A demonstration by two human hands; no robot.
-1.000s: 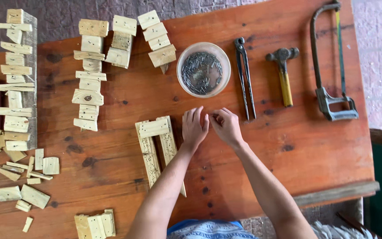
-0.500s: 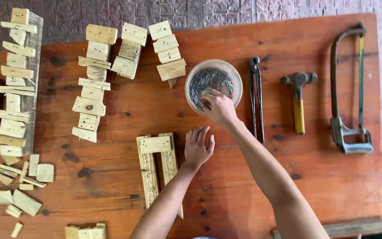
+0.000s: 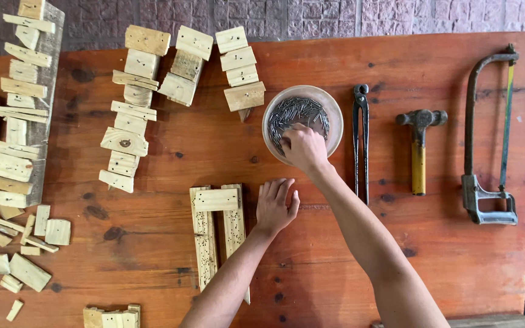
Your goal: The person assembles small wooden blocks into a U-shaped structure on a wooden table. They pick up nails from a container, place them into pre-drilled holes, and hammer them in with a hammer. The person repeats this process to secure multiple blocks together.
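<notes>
The right hand (image 3: 304, 147) is reaching into the bowl (image 3: 334, 112), fingers curled among nails (image 3: 299, 112). The left hand (image 3: 276, 206) is lying flat, fingers spread, just right of the wooden frame (image 3: 217, 228).

The right hand's fingers (image 3: 296, 136) reach into the bowl (image 3: 333, 108) of what look like nails (image 3: 299, 112), with pincers (image 3: 361, 143), hammer (image 3: 419, 149) and hacksaw (image 3: 487, 140) in turn to their right, while the left hand's fingers (image 3: 277, 189) rest on the table (image 3: 153, 255) just right of the joined wooden strips (image 3: 217, 234).
</notes>
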